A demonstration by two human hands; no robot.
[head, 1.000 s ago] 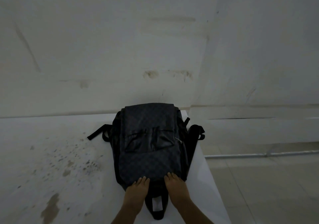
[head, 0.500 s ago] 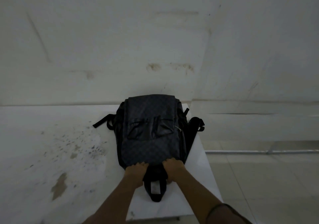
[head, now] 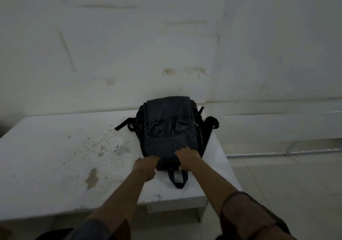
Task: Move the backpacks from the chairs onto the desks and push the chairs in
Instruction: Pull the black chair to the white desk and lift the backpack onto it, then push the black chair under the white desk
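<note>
currently flat on the stained white desk (head: 55, 165), near its right end: dark checked fabric backpack (head: 169, 128). left hand (head: 145, 167) and right hand (head: 188, 157) both curled, gripping its near edge, either side of the black top loop (head: 177, 177).

dark checked backpack (head: 169, 128), stained white desk (head: 55, 156)

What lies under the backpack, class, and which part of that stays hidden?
The backpack lies flat on the white desk, near its right edge. Both hands grip its near end. The desk surface beneath the backpack is covered, so it cannot be seen.
</note>
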